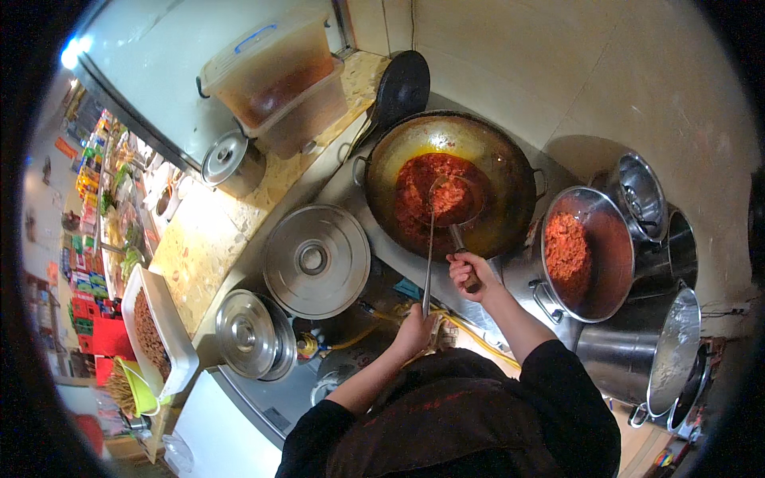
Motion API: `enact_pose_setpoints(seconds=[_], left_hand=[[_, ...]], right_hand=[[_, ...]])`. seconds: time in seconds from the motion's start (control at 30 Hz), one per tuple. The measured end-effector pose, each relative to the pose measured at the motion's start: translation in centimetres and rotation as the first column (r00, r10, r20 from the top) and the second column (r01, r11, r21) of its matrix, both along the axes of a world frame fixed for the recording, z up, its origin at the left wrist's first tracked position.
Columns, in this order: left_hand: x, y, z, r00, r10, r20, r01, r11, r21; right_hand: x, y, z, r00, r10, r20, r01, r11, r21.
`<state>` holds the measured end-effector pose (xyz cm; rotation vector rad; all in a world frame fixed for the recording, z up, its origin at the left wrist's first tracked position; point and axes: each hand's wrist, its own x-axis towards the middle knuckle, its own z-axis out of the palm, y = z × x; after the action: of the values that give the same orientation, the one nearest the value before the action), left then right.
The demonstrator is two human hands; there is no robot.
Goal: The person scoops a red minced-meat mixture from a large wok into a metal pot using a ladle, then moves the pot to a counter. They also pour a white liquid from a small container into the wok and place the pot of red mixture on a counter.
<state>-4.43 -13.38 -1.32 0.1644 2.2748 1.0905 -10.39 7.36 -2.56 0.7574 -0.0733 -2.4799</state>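
My left hand [413, 330] is closed around the long metal handle of a ladle [429, 269], whose head lies over the food in a large wok [520, 143]. My right hand [475, 276] grips the wooden handle of a round strainer or skimmer [476, 194] held over the same wok. Red, chopped or minced food [412, 173] covers part of the wok's bottom, with orange oil at its upper edge. A mound of the red food rests around the ladle and strainer heads. Right of the wok, a steel pot [609, 257] holds more orange-red food.
Steel pots [615, 358] and a steel bowl [642, 185] stand at the right. Metal lids [340, 257] lie to the left. A stone-patterned counter [203, 251] carries a lidded pot [248, 173], plastic tubs [281, 83] and a white tray [185, 352]. Yellow hoses [472, 337] run below the wok.
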Motion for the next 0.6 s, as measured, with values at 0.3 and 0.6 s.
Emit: enact_pose_setpoints(seconds=[0.3, 0.6], left_hand=[[0.2, -2.4, 5.7, 0.874, 0.251, 0.417, -0.440, 0.773, 0.457], [-3.6, -1.6, 4.9, 0.808, 0.357, 0.469, -0.582, 0.614, 0.534]], right_hand=[[5.7, 2.2, -4.6, 0.930, 0.027, -0.367, 0.050, 0.978, 0.200], [7.6, 3.1, -3.0, 0.921, 0.005, -0.390, 0.087, 0.972, 0.217]])
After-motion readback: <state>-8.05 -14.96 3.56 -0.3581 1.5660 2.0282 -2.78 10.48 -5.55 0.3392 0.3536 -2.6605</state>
